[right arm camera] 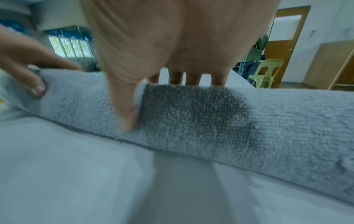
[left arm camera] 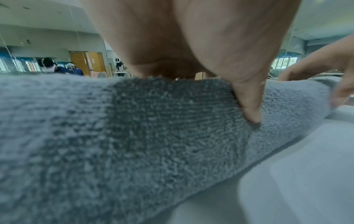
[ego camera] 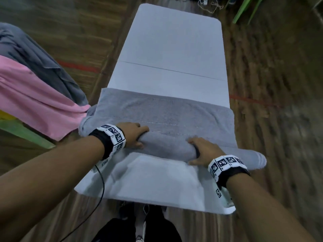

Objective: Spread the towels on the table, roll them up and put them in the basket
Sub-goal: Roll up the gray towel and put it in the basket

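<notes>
Far table (ego camera: 174, 41) half bare; pink cloth (ego camera: 35, 102) crowds left edge.

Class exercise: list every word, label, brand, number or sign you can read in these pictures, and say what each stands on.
No readable text.
Left wristband: black-and-white square code markers, no letters.
Right wristband: the same kind of markers.
Door: paper notice, too blurred to read.
Grey towel: no label visible.

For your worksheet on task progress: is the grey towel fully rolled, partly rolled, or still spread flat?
Partly rolled. Both hands curl around a roll at the towel's near edge; the rest lies flat on the table.
</notes>
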